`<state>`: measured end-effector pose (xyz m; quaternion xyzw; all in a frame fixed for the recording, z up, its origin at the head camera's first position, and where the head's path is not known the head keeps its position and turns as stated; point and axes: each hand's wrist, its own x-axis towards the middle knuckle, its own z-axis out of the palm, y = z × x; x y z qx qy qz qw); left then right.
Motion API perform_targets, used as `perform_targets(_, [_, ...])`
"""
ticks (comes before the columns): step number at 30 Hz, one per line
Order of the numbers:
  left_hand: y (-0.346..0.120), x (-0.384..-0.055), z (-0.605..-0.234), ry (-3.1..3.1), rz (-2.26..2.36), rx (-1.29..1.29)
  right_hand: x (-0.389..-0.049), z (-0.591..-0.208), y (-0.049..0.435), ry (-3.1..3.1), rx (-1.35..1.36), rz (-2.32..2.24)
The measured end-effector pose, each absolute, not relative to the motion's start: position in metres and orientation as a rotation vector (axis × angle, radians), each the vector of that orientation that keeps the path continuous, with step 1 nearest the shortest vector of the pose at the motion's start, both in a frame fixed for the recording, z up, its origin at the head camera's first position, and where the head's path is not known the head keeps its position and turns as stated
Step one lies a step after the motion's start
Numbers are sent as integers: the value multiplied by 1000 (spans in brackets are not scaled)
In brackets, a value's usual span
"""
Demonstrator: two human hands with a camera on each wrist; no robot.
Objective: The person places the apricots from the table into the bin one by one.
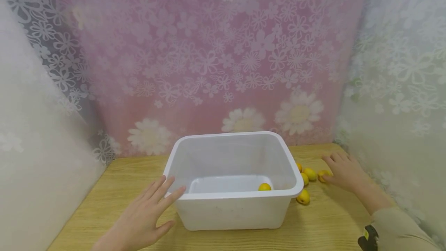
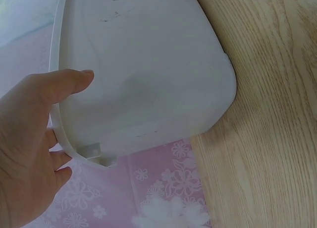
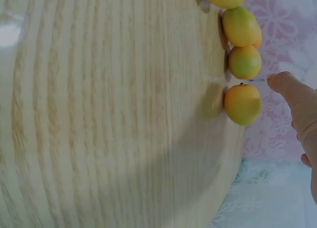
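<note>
A white plastic tub (image 1: 231, 212) stands on the table, with one round yellow-orange fruit (image 1: 265, 187) showing inside above the near rim. My left hand (image 1: 146, 208) is at its near left corner, fingers spread and fairly straight over the rim. In the left wrist view the left thumb (image 2: 69, 84) lies in front of the tub's outer wall. To the right of the tub, my right hand (image 1: 346, 171) reaches over the rightmost yellow fruit (image 1: 324, 175). The right wrist view shows the right thumb (image 3: 287, 86) extended, apart from the nearest fruit (image 3: 242, 104).
Several more yellow fruits (image 1: 309, 174) lie close together against the tub's right side, one nearer the front (image 1: 303, 196). The wood-grain table (image 1: 129, 181) is bordered by a pink flowered sheet (image 1: 209, 69) behind and pale flowered sheets at both sides.
</note>
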<state>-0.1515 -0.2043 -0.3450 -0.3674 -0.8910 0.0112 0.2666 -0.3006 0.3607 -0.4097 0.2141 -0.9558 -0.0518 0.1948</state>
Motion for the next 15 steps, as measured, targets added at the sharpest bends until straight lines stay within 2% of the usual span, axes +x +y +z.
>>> perform_targets(15, [-205, -153, -346, -2379, 12, -1013, -308, -436, 362, -2729, 472, -219])
